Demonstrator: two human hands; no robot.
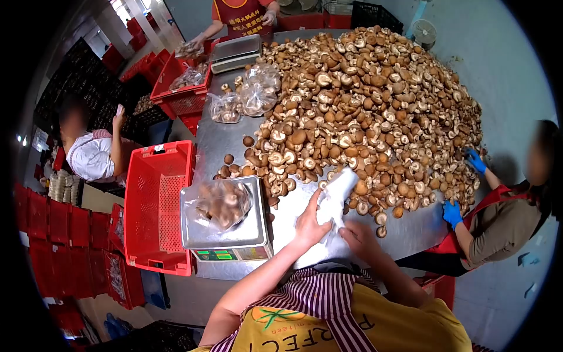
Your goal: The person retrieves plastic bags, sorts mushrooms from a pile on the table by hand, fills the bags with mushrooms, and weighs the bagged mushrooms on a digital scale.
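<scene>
A bunched white plastic bag (335,202) lies between my hands, over the metal table's front part. My left hand (309,226) grips its left side, with the thumb across it. My right hand (359,239) pinches its lower right edge. Just beyond the bag spreads a big heap of brown shiitake mushrooms (363,105), with loose ones near the bag. To the left of my left hand, a clear bag of mushrooms (220,204) rests on a digital scale (227,237) with a lit green display.
A red crate (159,205) stands left of the scale. Several filled bags (259,97) lie near another scale (236,53) and a red crate (185,85). A co-worker's blue-gloved hands (453,215) touch the heap's right edge. Other people stand at the far side and left.
</scene>
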